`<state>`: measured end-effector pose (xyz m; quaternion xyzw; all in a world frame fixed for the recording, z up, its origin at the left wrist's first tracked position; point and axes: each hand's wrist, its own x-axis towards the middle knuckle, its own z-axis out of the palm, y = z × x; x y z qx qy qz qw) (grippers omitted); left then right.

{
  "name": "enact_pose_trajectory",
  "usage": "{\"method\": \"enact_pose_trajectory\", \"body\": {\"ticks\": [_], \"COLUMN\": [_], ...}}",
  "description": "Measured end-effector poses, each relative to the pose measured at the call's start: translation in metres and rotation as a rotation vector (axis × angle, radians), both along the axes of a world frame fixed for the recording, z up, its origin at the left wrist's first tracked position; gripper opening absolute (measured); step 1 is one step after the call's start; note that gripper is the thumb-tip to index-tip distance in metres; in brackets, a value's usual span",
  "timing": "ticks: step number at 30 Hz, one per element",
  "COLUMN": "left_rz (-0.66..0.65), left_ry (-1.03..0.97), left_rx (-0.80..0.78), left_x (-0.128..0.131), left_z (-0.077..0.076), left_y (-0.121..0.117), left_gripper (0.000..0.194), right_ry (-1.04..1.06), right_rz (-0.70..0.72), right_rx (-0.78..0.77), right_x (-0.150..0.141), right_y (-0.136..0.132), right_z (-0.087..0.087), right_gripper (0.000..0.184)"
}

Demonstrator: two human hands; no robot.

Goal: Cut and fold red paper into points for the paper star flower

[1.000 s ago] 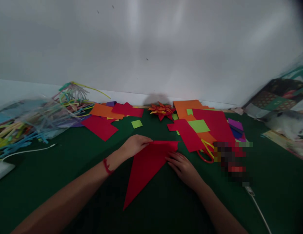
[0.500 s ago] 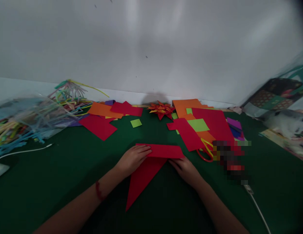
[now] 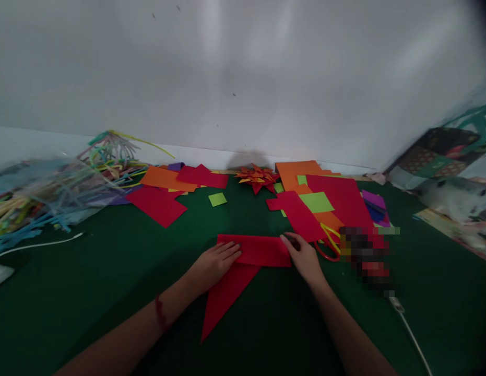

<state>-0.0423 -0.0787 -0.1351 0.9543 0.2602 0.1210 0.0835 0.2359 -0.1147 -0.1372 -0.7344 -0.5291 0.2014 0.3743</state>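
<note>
A sheet of red paper (image 3: 263, 250) lies on the green table in front of me, its upper part folded into a flat band. From under the band a long pointed flap (image 3: 229, 297) reaches down toward me. My left hand (image 3: 213, 263) rests on the band's left end, its fingers lying flat and pressing the paper down. At the right end, my right hand (image 3: 303, 258) has its fingers curled with the tips at the upper right corner, gripping the paper's edge; the thumb is partly hidden.
Behind the sheet sits an orange-and-red folded paper star (image 3: 257, 177). Loose red paper (image 3: 158, 205) and a small green square (image 3: 217, 199) lie to its left. Yellow-and-red-handled scissors (image 3: 329, 245) lie right of my hand, beside more coloured sheets (image 3: 336, 196). A plastic bag of strips (image 3: 50, 188) lies far left.
The folded band now lies flatter and reaches lower over the sheet. My right hand has moved from beneath its lower right corner up to the upper right. My left hand is nearly still.
</note>
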Motion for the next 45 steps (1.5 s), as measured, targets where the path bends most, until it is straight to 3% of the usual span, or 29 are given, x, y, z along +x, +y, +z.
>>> {"method": "enact_pose_trajectory", "body": {"ticks": [6,11,15,19,21,24,29,32,35,38,41,45], "left_rz": [0.146,0.350,0.280,0.206,0.215,0.302,0.448,0.468,0.400,0.325,0.268,0.276], "left_ry": [-0.108,-0.038,0.037,0.062,0.029,-0.090,-0.723,-0.900,-0.959,-0.914,-0.894,-0.954], "left_rx": [-0.211,-0.357,-0.463,-0.559,-0.578,-0.554,-0.713,-0.721,-0.778,-0.808,-0.746,-0.555], "left_x": [0.018,0.050,0.067,0.066,0.059,0.044,0.033,0.037,0.042,0.045,0.042,0.033], "left_z": [0.034,0.045,0.038,0.040,0.046,0.061,0.088,0.099,0.101,0.107,0.124,0.152], "left_y": [-0.002,0.032,0.056,0.055,0.049,0.042,0.029,0.018,0.009,0.004,0.006,0.008], "left_gripper": [0.030,0.025,0.027,0.012,0.008,0.014,0.018,0.021,0.023,0.026,0.031,0.022], "right_ry": [-0.100,-0.080,-0.019,0.168,0.268,0.295,0.171,0.168,0.281,0.263,0.157,0.047], "right_rz": [0.066,0.086,0.098,0.121,0.103,0.127,0.148,0.125,0.189,0.191,0.231,0.412], "right_rx": [0.056,0.073,0.104,0.143,0.145,0.102,0.263,0.312,0.287,0.275,0.324,0.476], "right_x": [-0.007,-0.006,-0.005,-0.002,-0.002,-0.008,-0.039,-0.063,-0.080,-0.083,-0.077,-0.070], "right_y": [0.010,0.006,0.005,0.012,0.018,0.027,0.031,0.029,0.026,0.024,0.022,0.020], "right_z": [-0.006,-0.008,-0.012,-0.007,0.008,0.047,0.126,0.155,0.165,0.166,0.165,0.168], "right_gripper": [0.036,0.033,0.032,0.041,0.046,0.046,0.041,0.045,0.041,0.028,0.018,0.009]}}
